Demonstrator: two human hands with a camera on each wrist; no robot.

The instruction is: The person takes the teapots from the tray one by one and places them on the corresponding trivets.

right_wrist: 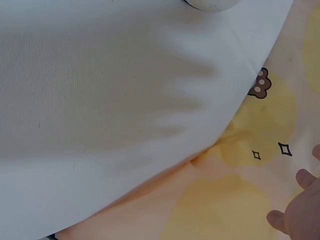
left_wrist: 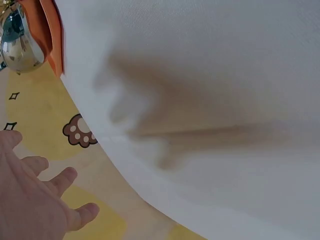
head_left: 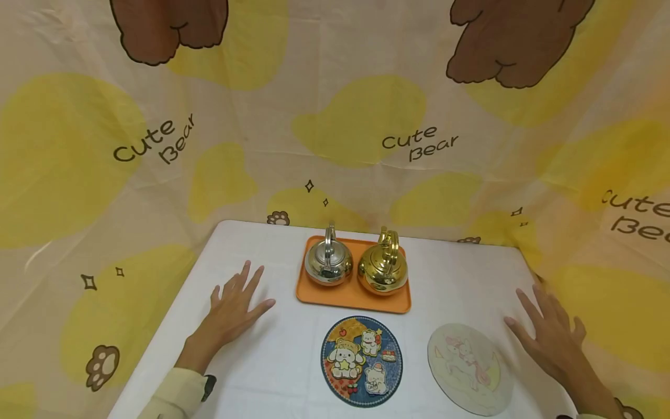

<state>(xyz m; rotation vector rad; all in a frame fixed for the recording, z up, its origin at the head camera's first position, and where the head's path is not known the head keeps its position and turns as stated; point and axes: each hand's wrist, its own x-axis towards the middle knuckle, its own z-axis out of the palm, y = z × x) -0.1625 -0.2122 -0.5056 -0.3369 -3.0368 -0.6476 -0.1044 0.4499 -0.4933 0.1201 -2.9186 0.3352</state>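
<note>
My left hand (head_left: 232, 305) is over the left part of the white table, fingers spread and holding nothing; the left wrist view shows the same hand (left_wrist: 35, 195) apart from the tabletop. Over the table's right side, my right hand (head_left: 549, 331) also has its fingers spread, with nothing in it. Between the hands, toward the back, a silver kettle (head_left: 328, 265) and a gold kettle (head_left: 383, 273) stand side by side on an orange tray (head_left: 350, 301). A blue round mat with cartoon animals (head_left: 362, 361) lies in front of the tray. Nearest my right hand is a pale round mat (head_left: 471, 372).
The white table (head_left: 272, 372) has rounded back corners. Behind it and at both sides hangs a beige and yellow cloth (head_left: 345, 52) printed with bears and lettering. Hand shadows fall on the tabletop in both wrist views.
</note>
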